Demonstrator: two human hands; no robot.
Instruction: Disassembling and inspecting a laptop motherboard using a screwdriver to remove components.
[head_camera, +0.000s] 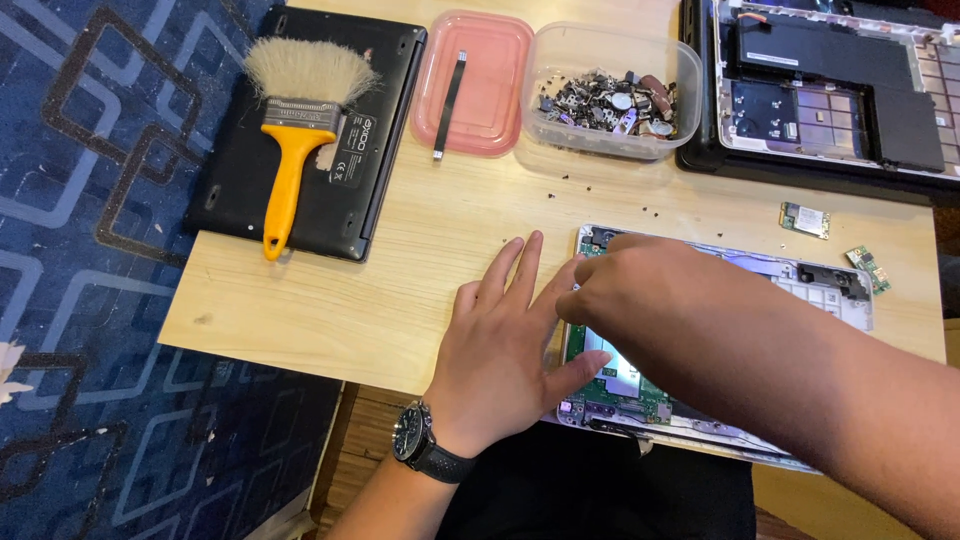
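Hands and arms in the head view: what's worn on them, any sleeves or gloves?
Both hands are bare, no gloves or rings visible. The left hand has a dark wristwatch with a round dark face and black strap at the wrist. The right hand and forearm show no sleeve, watch or band.

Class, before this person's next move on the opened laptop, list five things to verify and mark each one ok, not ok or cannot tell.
1. Left hand lies flat at the edge of the opened laptop, steadying it: ok.
2. Right hand rests over the green circuit board; what its fingertips grip is hidden: cannot tell.
3. Loose parts gathered in the clear tub: not ok, small bits lie scattered on the table.
4. Two small green boards lie clear of both hands: ok.
5. Brush lies apart on the black laptop: ok.
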